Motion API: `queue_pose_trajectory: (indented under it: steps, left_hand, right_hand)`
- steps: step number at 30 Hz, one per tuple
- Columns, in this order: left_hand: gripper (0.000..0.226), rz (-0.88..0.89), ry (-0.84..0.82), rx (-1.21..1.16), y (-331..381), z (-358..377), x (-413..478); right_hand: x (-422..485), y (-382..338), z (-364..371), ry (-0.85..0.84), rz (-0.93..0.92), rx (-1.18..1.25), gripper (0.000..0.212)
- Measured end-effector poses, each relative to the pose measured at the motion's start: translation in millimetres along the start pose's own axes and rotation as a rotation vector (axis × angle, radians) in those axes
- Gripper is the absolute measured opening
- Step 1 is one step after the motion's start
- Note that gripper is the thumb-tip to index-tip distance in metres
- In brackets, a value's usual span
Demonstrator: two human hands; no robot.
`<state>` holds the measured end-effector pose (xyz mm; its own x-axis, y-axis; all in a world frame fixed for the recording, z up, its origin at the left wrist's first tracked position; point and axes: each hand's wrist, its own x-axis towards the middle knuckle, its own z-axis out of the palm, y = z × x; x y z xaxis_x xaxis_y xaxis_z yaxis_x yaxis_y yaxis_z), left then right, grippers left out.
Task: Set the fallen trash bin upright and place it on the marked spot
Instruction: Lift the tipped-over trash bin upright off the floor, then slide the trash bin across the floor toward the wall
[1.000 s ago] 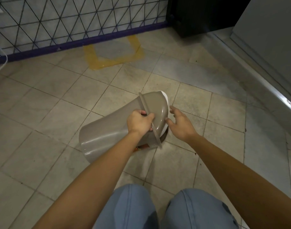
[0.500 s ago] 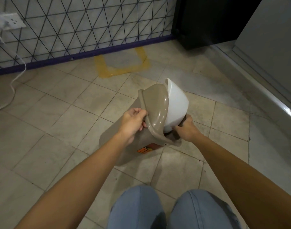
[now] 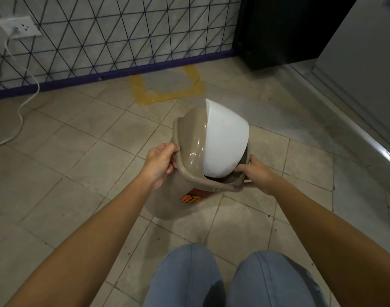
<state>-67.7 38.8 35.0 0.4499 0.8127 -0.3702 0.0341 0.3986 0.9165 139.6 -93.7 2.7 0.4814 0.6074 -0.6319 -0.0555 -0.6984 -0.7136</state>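
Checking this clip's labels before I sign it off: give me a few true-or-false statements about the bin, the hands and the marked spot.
1. Both hands grip the bin's rim: the left hand and the right hand hold the trash bin. True.
2. The bin stands inside the yellow tape square. False: it is short of it, nearer the person.
3. The white swing lid is on the bin. True.
4. The wall socket has nothing plugged in. False: a white cable runs from it.

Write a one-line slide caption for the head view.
Both hands hold the trash bin short of the yellow marked spot.
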Motion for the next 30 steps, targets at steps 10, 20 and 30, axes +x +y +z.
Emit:
queue_pose_trajectory:
  steps: [10, 20, 30]
  left_hand:
    - [0.008, 0.031, 0.046, 0.103, -5.7, -15.7, 6.9]
    - [0.006, 0.024, 0.113, 0.342, -20.2, -28.5, 13.3]
    - [0.006, 0.013, 0.095, 0.341, -20.6, -39.5, 14.8]
  right_hand:
    - [-4.5, -24.1, -4.0, 0.062, -0.119, -0.073, 0.058]
    - [-8.1, -31.6, 4.1, 0.110, -0.215, -0.121, 0.081]
    - [-12.8, -27.8, 8.2, 0.093, -0.282, -0.257, 0.093]
